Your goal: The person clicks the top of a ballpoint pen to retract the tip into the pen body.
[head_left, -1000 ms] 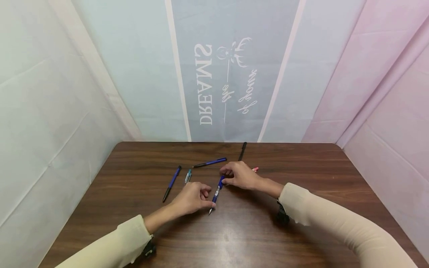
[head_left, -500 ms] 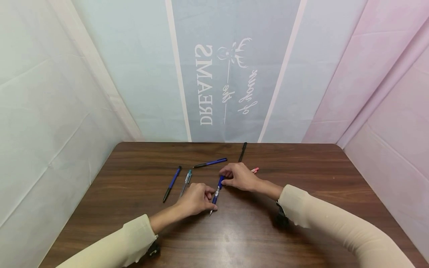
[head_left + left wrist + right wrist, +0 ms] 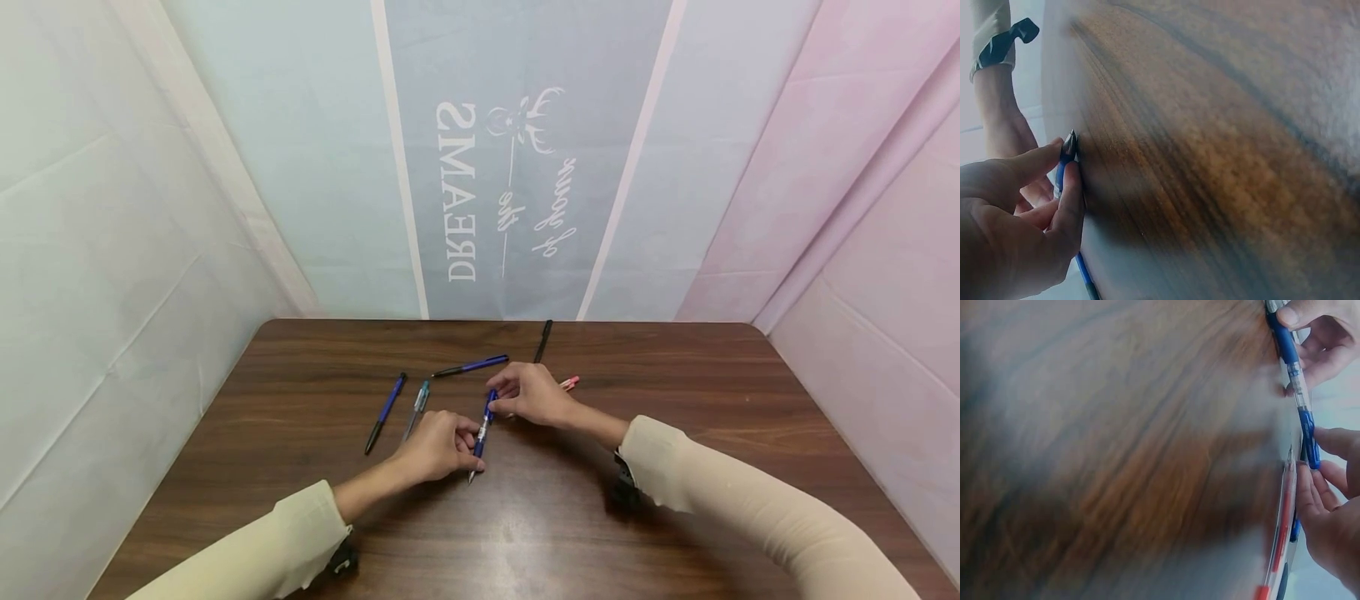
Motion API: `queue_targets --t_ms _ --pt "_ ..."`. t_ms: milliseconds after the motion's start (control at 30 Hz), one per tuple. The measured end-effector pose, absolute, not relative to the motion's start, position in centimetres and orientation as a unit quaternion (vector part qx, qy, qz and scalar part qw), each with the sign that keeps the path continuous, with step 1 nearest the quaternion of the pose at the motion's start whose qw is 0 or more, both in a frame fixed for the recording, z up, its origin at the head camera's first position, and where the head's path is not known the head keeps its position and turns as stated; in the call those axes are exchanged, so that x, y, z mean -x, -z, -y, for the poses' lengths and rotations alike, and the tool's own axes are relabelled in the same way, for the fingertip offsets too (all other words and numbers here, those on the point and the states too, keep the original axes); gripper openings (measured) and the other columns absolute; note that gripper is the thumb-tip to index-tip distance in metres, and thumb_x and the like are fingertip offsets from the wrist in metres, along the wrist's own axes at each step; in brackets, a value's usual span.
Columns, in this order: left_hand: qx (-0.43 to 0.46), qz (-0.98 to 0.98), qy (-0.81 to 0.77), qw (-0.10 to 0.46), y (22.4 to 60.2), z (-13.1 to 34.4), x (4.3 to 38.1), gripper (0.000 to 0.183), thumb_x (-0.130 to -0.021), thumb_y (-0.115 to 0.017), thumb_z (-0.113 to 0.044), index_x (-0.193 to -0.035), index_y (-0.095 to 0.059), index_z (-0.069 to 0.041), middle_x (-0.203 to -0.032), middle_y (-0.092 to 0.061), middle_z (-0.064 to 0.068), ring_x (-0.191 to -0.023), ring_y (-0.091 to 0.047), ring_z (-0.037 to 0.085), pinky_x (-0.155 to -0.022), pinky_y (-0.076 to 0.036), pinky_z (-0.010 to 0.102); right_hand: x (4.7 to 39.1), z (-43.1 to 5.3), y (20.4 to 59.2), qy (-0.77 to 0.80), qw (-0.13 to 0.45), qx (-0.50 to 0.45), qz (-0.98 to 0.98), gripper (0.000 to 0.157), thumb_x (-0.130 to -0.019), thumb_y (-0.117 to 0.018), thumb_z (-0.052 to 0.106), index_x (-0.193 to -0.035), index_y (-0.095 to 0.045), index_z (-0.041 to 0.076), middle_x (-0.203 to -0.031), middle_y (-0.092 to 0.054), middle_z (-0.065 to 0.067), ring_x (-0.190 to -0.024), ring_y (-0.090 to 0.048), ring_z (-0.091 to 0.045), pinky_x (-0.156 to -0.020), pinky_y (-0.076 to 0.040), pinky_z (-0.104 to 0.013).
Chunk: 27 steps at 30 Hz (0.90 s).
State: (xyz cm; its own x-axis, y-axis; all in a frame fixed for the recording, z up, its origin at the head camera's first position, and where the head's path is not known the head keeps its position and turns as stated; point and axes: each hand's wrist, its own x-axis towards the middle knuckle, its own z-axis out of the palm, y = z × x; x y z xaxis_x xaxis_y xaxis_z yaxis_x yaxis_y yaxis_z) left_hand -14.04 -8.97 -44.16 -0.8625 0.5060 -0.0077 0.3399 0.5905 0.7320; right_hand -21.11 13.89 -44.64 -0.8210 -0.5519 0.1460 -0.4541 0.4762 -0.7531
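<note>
A blue pen with a clear middle [image 3: 482, 431] lies between my two hands in the head view, its metal tip toward me. My left hand [image 3: 433, 447] pinches it near the tip; in the left wrist view thumb and forefinger lie on either side of the blue grip [image 3: 1063, 167]. At the far end, my right hand [image 3: 537, 395] has thumb and fingertips on the blue top [image 3: 1308, 439]. Beneath my right hand lies a red pen [image 3: 1283, 531], mostly hidden from the head camera. A teal-topped clear pen [image 3: 421, 397] is partly covered by my left hand.
Two blue-and-black pens [image 3: 386, 412] [image 3: 472, 365] lie left and beyond the hands on the brown wooden table [image 3: 637, 533]. A black pen [image 3: 543, 340] rests close to the back edge. Fabric walls [image 3: 345, 208] enclose the table at the back and sides.
My left hand has moved slightly right and uncovered more of the teal-topped pen. My right hand has shifted a little left, and the held pen's top end has moved left with it.
</note>
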Motion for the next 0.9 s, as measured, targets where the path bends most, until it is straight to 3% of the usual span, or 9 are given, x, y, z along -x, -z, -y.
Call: queue_targets --t_ms 133,400,700,900 --pt "-0.229 -0.88 -0.398 0.119 44.2 9.1 14.0 0.045 -0.076 -0.095 -0.005 -0.113 -0.073 0.01 -0.085 -0.074 0.004 -0.07 -0.069 0.005 -0.063 -0.057 0.016 20.8 -13.4 44.6 0.458 0.069 0.258 -0.848 0.03 -0.089 -0.085 0.005 -0.116 -0.076 -0.003 -0.111 -0.076 -0.013 -0.094 -0.077 -0.02 -0.078 -0.062 -0.023" --pt "-0.203 -0.872 -0.425 0.134 44.2 9.1 14.0 0.044 -0.075 -0.095 -0.003 -0.11 -0.07 0.008 -0.087 -0.072 0.003 -0.073 -0.069 0.006 -0.065 -0.058 0.017 20.3 -12.3 44.6 0.522 0.102 0.192 -0.825 0.035 -0.089 -0.085 0.006 -0.121 -0.074 -0.006 -0.098 -0.079 -0.011 -0.09 -0.078 -0.019 -0.074 -0.061 -0.021" --pt "-0.176 -0.858 -0.463 0.135 44.5 9.3 13.6 0.044 -0.075 -0.095 -0.001 -0.11 -0.069 0.008 -0.09 -0.073 0.004 -0.077 -0.071 0.011 -0.07 -0.061 0.021 19.6 -11.6 44.6 0.663 0.186 0.137 -0.712 0.044 -0.094 -0.071 -0.012 -0.136 -0.058 -0.018 -0.107 -0.074 -0.025 -0.091 -0.076 -0.021 -0.085 -0.065 -0.038" --pt "-0.136 -0.816 -0.537 0.165 44.6 9.3 13.5 0.044 -0.079 -0.089 0.004 -0.116 -0.066 0.009 -0.094 -0.073 0.009 -0.082 -0.073 0.015 -0.073 -0.062 0.025 19.3 -11.4 44.4 0.687 0.186 0.125 -0.691 0.042 -0.098 -0.065 -0.013 -0.139 -0.055 -0.017 -0.111 -0.072 -0.03 -0.097 -0.077 -0.027 -0.088 -0.064 -0.04"
